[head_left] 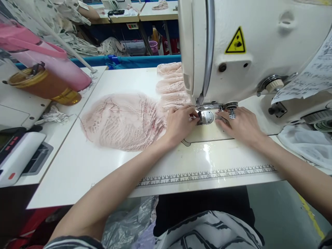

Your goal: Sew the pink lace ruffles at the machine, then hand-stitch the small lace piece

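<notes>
Pale pink lace fabric [124, 121] lies bunched on the white table to the left of the sewing machine [249, 41], with more gathered folds [171, 84] behind. My left hand [181, 122] is at the needle area, its thumb and index finger pinched close together by the presser foot; whatever they hold is too small to make out. The metal needle plate [206, 117] shows between my hands. My right hand [240, 124] rests on the machine bed right of the plate, partly behind the thread tensioner [231, 109], and something small and dark is near its fingertips.
A printed ruler [207, 175] runs along the table's front edge. At the left are a pink bottle [59, 62], an amber cup [46, 86] and a white device [22, 157]. White sheer cloth [306, 141] lies at the right. Another person's arm [89, 13] is at the back left.
</notes>
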`<state>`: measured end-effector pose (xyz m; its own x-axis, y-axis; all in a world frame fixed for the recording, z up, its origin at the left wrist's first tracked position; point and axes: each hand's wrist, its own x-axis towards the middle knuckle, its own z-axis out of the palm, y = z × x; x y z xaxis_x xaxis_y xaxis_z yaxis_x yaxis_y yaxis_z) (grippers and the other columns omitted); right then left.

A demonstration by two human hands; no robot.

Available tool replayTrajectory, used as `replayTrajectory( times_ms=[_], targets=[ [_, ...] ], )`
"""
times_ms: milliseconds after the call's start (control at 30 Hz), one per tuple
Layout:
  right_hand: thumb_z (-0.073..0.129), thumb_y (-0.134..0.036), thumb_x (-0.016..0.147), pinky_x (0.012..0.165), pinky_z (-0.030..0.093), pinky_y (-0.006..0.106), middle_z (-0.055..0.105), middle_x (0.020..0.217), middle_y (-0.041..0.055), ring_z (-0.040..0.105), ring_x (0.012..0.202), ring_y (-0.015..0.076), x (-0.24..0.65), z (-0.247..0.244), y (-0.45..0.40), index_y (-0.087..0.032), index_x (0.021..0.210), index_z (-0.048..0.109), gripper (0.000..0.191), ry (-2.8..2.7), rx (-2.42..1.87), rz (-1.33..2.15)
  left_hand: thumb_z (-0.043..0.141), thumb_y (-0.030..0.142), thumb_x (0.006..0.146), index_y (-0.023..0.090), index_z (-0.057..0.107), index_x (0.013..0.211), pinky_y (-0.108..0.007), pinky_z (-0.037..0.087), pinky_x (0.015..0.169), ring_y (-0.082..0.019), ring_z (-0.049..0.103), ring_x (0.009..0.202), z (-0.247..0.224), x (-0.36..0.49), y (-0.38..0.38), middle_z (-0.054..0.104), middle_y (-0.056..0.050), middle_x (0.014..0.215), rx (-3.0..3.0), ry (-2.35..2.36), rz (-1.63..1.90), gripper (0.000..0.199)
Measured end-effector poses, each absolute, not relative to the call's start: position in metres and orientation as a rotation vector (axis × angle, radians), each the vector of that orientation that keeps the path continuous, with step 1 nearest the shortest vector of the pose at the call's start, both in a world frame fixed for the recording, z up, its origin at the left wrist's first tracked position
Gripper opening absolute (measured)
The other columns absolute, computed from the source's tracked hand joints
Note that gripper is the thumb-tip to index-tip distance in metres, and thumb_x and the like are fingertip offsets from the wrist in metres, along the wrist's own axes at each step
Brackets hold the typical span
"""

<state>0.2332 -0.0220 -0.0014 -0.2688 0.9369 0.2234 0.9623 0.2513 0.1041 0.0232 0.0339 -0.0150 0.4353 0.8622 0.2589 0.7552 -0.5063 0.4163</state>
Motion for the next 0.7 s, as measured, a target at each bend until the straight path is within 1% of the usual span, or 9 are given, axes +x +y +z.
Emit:
replayTrajectory(
  times_ms=[67,133,267,367,500,600,700],
  targets=[
    [0.041,-0.035,0.096,0.070,0.036,0.034,0.071,0.088,0.0104,0.059,0.080,0.0240,0.233,-0.002,-0.018,-0.015,0.104,0.072,0.038,-2.372,-1.796,-0.298,0.066,0.020,0.086,0.020,0.069,0.082,-0.039,0.038,0.086,-0.020,0.062,0.085,-0.017,0.024,0.036,0.070,-0.001,0.090,2.422,1.411,0.687,0.005],
    [0.042,-0.035,0.096,0.070,0.037,0.035,0.071,0.086,0.0098,0.059,0.078,0.0240,0.233,-0.005,-0.015,-0.016,0.103,0.073,0.037,-2.364,-1.764,-0.284,0.065,0.018,0.085,0.020,0.069,0.080,-0.039,0.039,0.085,-0.020,0.062,0.083,-0.018,0.024,0.039,0.070,-0.001,0.086,2.377,1.400,0.731,0.007],
    [0.044,-0.033,0.096,0.072,0.038,0.035,0.071,0.087,0.0078,0.060,0.078,0.0233,0.233,-0.011,-0.011,-0.018,0.103,0.073,0.034,-2.328,-1.700,-0.259,0.066,0.016,0.082,0.019,0.068,0.074,-0.034,0.044,0.075,-0.017,0.061,0.076,-0.018,0.019,0.042,0.069,-0.001,0.080,2.146,1.356,0.852,0.008],
    [0.046,-0.032,0.095,0.070,0.039,0.035,0.072,0.088,0.0065,0.060,0.078,0.0229,0.234,-0.016,-0.010,-0.019,0.099,0.075,0.032,-2.254,-1.671,-0.248,0.067,0.020,0.080,0.019,0.068,0.074,-0.029,0.046,0.069,-0.016,0.061,0.075,-0.017,0.014,0.042,0.069,-0.001,0.079,1.969,1.271,0.885,0.006],
    [0.053,-0.034,0.091,0.064,0.038,0.033,0.071,0.080,0.0055,0.060,0.073,0.0217,0.233,-0.016,-0.011,-0.019,0.098,0.076,0.027,-2.178,-1.679,-0.165,0.069,0.030,0.079,0.018,0.070,0.077,-0.025,0.045,0.062,-0.014,0.061,0.071,-0.012,0.005,0.041,0.068,-0.001,0.078,1.871,1.120,0.785,0.012],
    [0.058,-0.033,0.089,0.063,0.039,0.031,0.071,0.079,0.0022,0.060,0.069,0.0186,0.226,-0.014,-0.014,-0.024,0.105,0.074,0.025,-2.186,-1.639,0.025,0.070,0.029,0.078,0.019,0.072,0.076,-0.025,0.045,0.062,-0.012,0.060,0.068,-0.007,0.002,0.039,0.068,0.000,0.075,1.922,1.071,0.670,0.010],
    [0.059,-0.030,0.087,0.058,0.036,0.028,0.070,0.077,-0.0015,0.060,0.070,0.0167,0.213,-0.014,-0.014,-0.028,0.112,0.071,0.028,-2.209,-1.600,0.169,0.068,0.027,0.078,0.021,0.073,0.076,-0.025,0.045,0.063,-0.012,0.061,0.071,-0.006,0.003,0.036,0.068,0.000,0.078,1.963,1.027,0.604,0.008]
  ],
)
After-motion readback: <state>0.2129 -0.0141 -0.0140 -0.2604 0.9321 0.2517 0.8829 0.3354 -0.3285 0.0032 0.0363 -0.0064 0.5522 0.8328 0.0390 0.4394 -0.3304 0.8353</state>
